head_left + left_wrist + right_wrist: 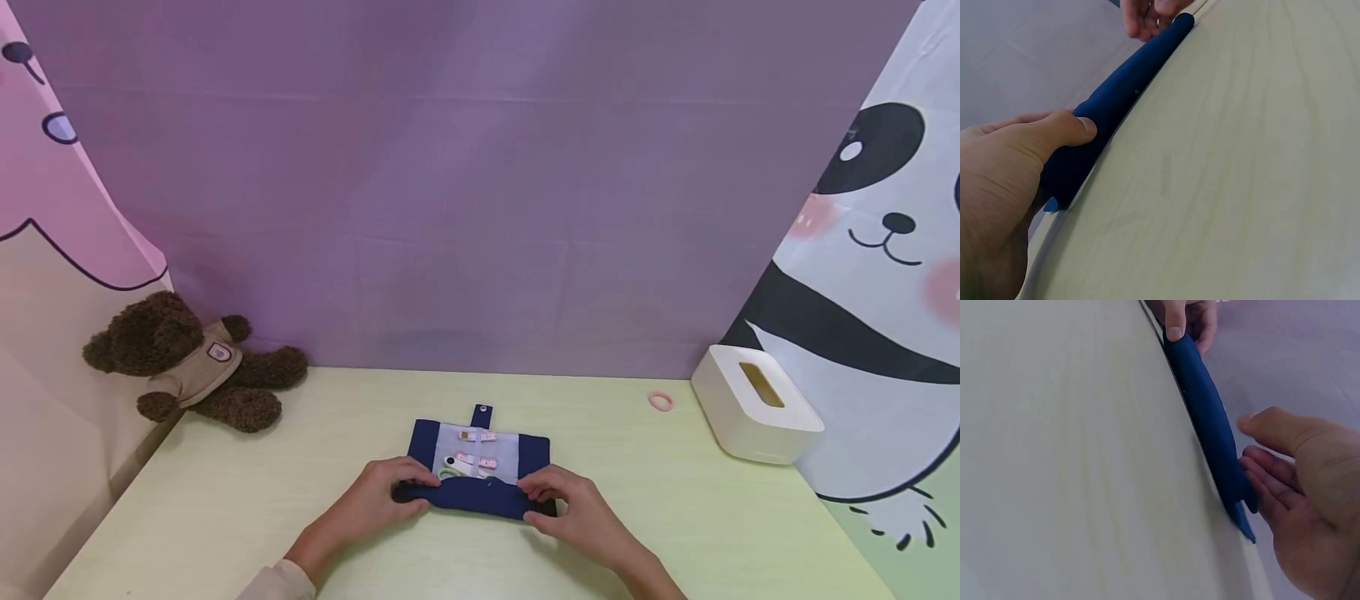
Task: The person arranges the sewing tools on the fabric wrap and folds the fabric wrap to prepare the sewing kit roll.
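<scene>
A navy cloth roll-up pouch (483,498) lies on the table with its near edge rolled over. Its pale lining (507,454) shows, with small scissors (452,468) partly under the roll and two small pink-and-white items (477,436) held across it. A strap with a snap (482,412) sticks out at the far side. My left hand (378,496) grips the left end of the roll, thumb (1085,130) on its near side. At the right end, my right hand (573,508) holds the fold, its fingers (1260,478) touching the cloth; the exact thumb contact is unclear.
A brown teddy bear (206,367) in a beige top reclines at the table's back left. A white tissue box (753,408) stands at the back right, with a pink ring (661,401) beside it. Behind the table hangs a purple cloth (480,208).
</scene>
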Action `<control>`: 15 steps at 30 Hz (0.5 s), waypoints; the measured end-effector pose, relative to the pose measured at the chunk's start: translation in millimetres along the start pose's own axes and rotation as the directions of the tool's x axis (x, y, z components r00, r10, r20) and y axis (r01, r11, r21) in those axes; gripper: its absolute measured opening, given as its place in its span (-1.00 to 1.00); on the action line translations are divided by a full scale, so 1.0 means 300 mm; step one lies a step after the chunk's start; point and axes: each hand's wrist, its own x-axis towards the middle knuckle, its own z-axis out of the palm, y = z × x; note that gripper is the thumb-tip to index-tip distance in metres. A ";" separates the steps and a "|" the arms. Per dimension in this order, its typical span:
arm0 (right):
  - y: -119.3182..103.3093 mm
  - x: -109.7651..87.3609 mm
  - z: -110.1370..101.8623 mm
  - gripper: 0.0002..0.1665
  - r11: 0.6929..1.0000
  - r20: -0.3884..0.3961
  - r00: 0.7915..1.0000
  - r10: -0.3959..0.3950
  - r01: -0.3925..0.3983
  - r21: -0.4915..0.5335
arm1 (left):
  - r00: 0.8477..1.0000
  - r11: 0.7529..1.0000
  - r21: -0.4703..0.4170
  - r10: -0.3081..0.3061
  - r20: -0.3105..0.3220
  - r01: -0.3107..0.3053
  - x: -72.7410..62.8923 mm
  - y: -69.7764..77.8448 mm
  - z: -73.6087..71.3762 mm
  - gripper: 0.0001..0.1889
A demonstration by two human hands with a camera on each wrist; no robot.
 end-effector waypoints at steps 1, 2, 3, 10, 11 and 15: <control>0.008 0.000 0.003 -0.62 1.000 0.004 1.000 -0.015 0.016 -0.014 | 1.000 1.000 -0.003 -0.002 -0.002 0.002 0.001 0.001 0.001 -0.73; 0.016 0.001 0.005 -0.59 0.999 0.011 0.999 -0.032 0.032 -0.036 | 1.000 1.000 -0.003 0.003 -0.005 -0.003 0.002 0.002 0.002 -0.73; 0.022 0.002 0.007 -0.57 0.997 0.018 0.999 -0.048 0.049 -0.057 | 1.000 1.000 -0.004 0.007 -0.008 -0.007 0.003 0.003 0.002 -0.74; 0.035 0.007 0.016 -0.53 0.973 0.042 0.992 -0.116 0.122 -0.198 | 1.000 1.000 -0.008 0.009 -0.012 -0.010 0.009 0.018 -0.006 -0.76; 0.032 0.008 0.016 -0.54 0.969 0.040 0.992 -0.121 0.127 -0.212 | 1.000 1.000 -0.013 0.001 -0.009 -0.001 0.009 0.024 -0.010 -0.76; 0.017 0.016 0.006 -0.58 0.980 0.048 0.997 -0.060 0.068 -0.189 | 0.998 0.996 -0.061 -0.068 0.007 0.068 0.011 0.050 -0.035 -0.75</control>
